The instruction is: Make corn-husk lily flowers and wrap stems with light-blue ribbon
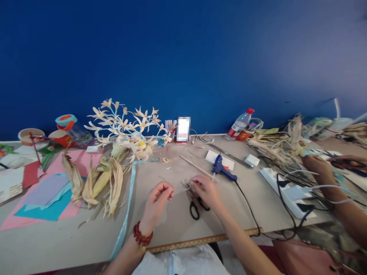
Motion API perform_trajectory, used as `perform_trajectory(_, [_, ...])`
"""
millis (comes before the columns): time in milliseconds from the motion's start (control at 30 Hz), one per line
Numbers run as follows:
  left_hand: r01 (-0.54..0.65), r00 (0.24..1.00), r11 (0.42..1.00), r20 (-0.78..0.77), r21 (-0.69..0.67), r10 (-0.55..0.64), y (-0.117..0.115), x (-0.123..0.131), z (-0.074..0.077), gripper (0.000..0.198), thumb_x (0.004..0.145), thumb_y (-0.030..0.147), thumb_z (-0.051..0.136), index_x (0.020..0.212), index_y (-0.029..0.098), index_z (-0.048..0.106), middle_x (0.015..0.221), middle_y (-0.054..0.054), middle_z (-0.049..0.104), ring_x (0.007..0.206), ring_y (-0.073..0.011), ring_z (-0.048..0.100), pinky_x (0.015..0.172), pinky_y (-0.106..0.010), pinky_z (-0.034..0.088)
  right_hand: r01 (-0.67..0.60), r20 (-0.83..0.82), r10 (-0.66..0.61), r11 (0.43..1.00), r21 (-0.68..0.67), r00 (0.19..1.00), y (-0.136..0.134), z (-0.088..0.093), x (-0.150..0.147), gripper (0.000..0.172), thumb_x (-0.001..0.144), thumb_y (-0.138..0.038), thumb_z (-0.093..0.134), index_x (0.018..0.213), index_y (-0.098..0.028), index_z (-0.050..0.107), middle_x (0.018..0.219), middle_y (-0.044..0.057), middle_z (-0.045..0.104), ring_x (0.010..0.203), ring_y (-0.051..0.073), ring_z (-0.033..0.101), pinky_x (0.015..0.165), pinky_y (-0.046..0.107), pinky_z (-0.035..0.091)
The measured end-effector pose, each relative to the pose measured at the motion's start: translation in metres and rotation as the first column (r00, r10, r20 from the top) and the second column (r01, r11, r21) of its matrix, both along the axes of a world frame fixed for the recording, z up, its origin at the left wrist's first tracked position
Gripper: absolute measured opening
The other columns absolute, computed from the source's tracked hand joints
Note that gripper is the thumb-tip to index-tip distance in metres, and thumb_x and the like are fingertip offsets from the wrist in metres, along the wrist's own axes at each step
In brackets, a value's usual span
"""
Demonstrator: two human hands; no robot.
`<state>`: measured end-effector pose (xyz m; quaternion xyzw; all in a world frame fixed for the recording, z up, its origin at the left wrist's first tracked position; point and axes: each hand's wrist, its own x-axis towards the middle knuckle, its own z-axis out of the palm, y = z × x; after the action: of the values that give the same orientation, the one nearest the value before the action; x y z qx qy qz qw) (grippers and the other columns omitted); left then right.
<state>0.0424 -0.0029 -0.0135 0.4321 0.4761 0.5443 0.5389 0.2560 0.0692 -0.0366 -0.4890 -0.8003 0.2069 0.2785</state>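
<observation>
My left hand point(159, 199), with a red bead bracelet point(142, 233) at the wrist, is closed, thumb pressed to curled fingers. What it pinches, if anything, is hidden. A thin stick-like piece point(166, 181) shows just past its knuckles; whether the hand holds it I cannot tell. My right hand point(205, 191) is also closed, its fingertips at some thin pale loops point(185, 185); its grip is too small to make out. Black-handled scissors point(194, 211) lie partly under that hand. To its right a blue hot glue gun point(222, 169) rests by a white card point(210, 156).
White and pale-blue flowers point(126, 128), corn husks point(114, 183), coloured paper point(43, 202) and a blue ribbon point(129, 202) lie left. A phone point(184, 130) stands at the back. Rightward are a bottle point(239, 124), power strip point(275, 187), cables and another person's hand point(318, 168).
</observation>
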Motion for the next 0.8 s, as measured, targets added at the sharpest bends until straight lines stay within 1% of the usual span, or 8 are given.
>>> perform_trajectory(200, [0.112,0.993,0.994,-0.047,0.014,-0.112,-0.009,0.006,0.013,0.021,0.090,0.034,0.056,0.076,0.018,0.060,0.071,0.001,0.056,0.070,-0.0140,0.052,0.069,-0.025,0.040,-0.068,0.142,0.068,0.998,-0.005,0.988,0.073,0.006,-0.057,0.023,0.089,-0.023,0.058,0.111,-0.019,0.066,0.112,0.011,0.066,0.096,0.022,0.061,0.084,0.031,0.043])
perform_trajectory(300, [0.177,0.980,0.984,-0.091,0.000,-0.176,-0.013,0.001,0.015,0.022,0.089,0.035,0.058,0.076,0.018,0.061,0.070,0.000,0.058,0.070,-0.0146,0.053,0.068,-0.025,0.041,-0.125,0.203,0.128,0.992,-0.026,0.971,0.104,0.005,-0.086,0.017,0.085,-0.017,0.062,0.100,-0.016,0.069,0.107,0.012,0.066,0.096,0.023,0.060,0.082,0.029,0.043])
perform_trajectory(367, [0.159,0.980,0.987,-0.121,-0.004,-0.159,-0.015,-0.006,0.012,0.024,0.088,0.037,0.058,0.075,0.018,0.061,0.070,-0.001,0.059,0.069,-0.0152,0.054,0.068,-0.025,0.042,-0.150,0.227,0.155,0.988,-0.041,0.961,0.112,0.007,-0.095,0.012,0.084,-0.013,0.060,0.091,-0.015,0.069,0.101,0.012,0.067,0.092,0.023,0.060,0.078,0.029,0.042])
perform_trajectory(500, [-0.034,0.959,0.998,-0.278,0.058,0.048,-0.012,-0.021,0.007,0.018,0.087,0.036,0.061,0.083,0.019,0.066,0.076,-0.002,0.063,0.073,-0.0169,0.056,0.067,-0.025,0.044,-0.206,0.235,0.220,0.975,-0.081,0.947,0.100,0.024,-0.082,0.014,0.087,-0.011,0.054,0.094,-0.014,0.067,0.091,0.011,0.069,0.082,0.022,0.061,0.071,0.028,0.041])
perform_trajectory(600, [-0.115,0.905,0.981,-0.391,0.153,0.167,-0.005,-0.025,0.010,0.017,0.084,0.031,0.064,0.098,0.022,0.069,0.095,-0.005,0.066,0.081,-0.0188,0.059,0.066,-0.025,0.044,-0.322,0.209,0.344,0.937,-0.134,0.915,0.074,0.049,-0.060,0.013,0.087,-0.015,0.056,0.094,-0.018,0.067,0.088,0.005,0.070,0.079,0.018,0.061,0.069,0.025,0.040])
perform_trajectory(667, [-0.064,0.894,0.978,-0.424,0.200,0.145,0.000,-0.024,0.015,0.023,0.083,0.029,0.066,0.104,0.023,0.069,0.102,-0.006,0.065,0.084,-0.0196,0.059,0.070,-0.027,0.045,-0.435,0.165,0.466,0.879,-0.195,0.869,0.053,0.065,-0.048,0.010,0.089,-0.020,0.058,0.093,-0.022,0.067,0.085,0.000,0.069,0.075,0.014,0.061,0.067,0.022,0.041])
perform_trajectory(700, [-0.012,0.891,0.976,-0.440,0.215,0.108,0.002,-0.022,0.017,0.022,0.082,0.028,0.067,0.104,0.023,0.069,0.101,-0.006,0.065,0.084,-0.0201,0.059,0.073,-0.028,0.045,-0.527,0.103,0.559,0.819,-0.227,0.823,0.043,0.072,-0.043,0.012,0.089,-0.018,0.056,0.094,-0.022,0.067,0.086,0.000,0.069,0.075,0.014,0.061,0.067,0.022,0.041])
perform_trajectory(800, [0.144,0.856,0.964,-0.516,0.225,-0.007,0.006,-0.016,0.020,0.007,0.084,0.025,0.065,0.088,0.022,0.069,0.086,-0.004,0.065,0.083,-0.0213,0.058,0.077,-0.031,0.043,-0.595,0.009,0.617,0.763,-0.252,0.787,0.021,0.083,-0.034,0.012,0.087,-0.015,0.056,0.091,-0.020,0.067,0.084,0.000,0.068,0.073,0.014,0.059,0.065,0.022,0.039])
